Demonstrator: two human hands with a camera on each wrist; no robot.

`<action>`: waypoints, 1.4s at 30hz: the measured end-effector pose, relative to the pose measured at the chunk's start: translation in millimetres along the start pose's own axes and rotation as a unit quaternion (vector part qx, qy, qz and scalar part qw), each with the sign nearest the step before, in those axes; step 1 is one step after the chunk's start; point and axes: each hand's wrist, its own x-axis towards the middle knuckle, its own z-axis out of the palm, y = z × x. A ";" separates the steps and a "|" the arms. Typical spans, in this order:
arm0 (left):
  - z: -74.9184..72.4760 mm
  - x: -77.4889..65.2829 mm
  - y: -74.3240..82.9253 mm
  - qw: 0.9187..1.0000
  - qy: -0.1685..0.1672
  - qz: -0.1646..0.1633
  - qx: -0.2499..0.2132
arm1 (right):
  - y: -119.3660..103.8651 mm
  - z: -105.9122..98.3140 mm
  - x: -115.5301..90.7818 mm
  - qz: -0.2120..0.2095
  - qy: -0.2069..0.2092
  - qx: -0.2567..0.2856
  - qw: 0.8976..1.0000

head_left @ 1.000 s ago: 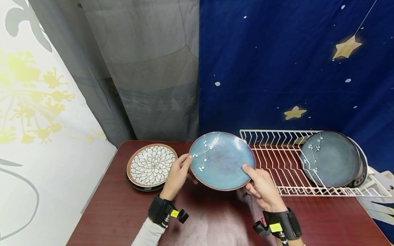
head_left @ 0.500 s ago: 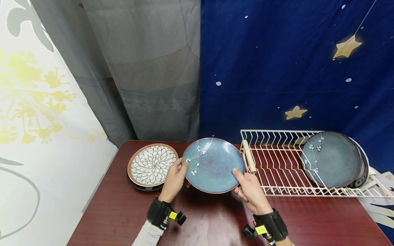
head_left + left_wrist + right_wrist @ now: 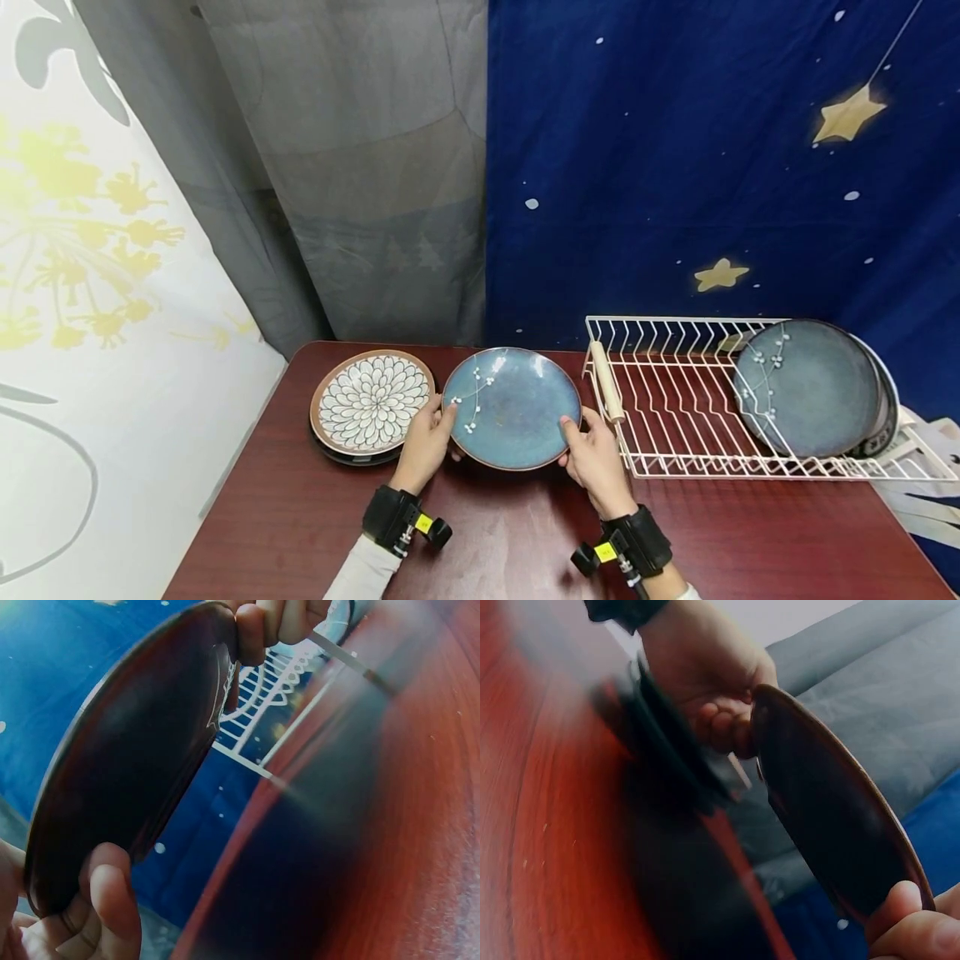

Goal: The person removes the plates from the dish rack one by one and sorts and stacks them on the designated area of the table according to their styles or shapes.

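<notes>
The flowered blue plate (image 3: 517, 417) is held tilted, seemingly above the table (image 3: 480, 554).

The middle plate (image 3: 512, 408) is blue with a white blossom sprig and brown rim; its underside (image 3: 142, 735) looks near-black, though shadow leaves this uncertain. White, black-outlined petals fill the brown-rimmed left plate (image 3: 375, 403). The racked plate (image 3: 813, 392) is grey-blue, sprigged white. The table (image 3: 750, 533) is reddish brown, the curtain (image 3: 637, 167) navy with yellow stars.

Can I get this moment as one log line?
left hand: grips round blue glazed plate; right hand: grips its opposite rim; plate: held above reddish-brown wood-grain table; white wire rack: right of plate
</notes>
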 end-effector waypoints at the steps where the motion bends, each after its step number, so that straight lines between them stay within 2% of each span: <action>1: 0.2 0.3 -2.0 1.000 -0.001 0.000 0.007 | 3.3 0.0 1.6 0.000 0.002 -0.004 1.000; 8: 2.3 8.1 -30.2 0.999 -0.013 -0.008 0.041 | 19.0 -2.1 9.5 0.000 0.009 -0.005 1.000; 13: 5.3 11.4 -43.9 0.997 0.000 -0.022 0.078 | 22.2 -3.8 11.7 0.012 -0.001 -0.023 1.000; 18: 8.8 13.4 -51.2 0.996 0.003 -0.034 0.078 | 26.6 -4.1 13.0 0.015 0.010 -0.060 0.998; 27: 13.4 13.9 -62.7 0.995 0.004 -0.050 0.082 | 40.0 -2.5 15.9 0.020 0.028 -0.089 0.995; 42: 14.3 14.0 -70.6 0.997 -0.010 -0.063 0.053 | 45.1 -2.7 17.0 0.037 0.009 -0.078 0.996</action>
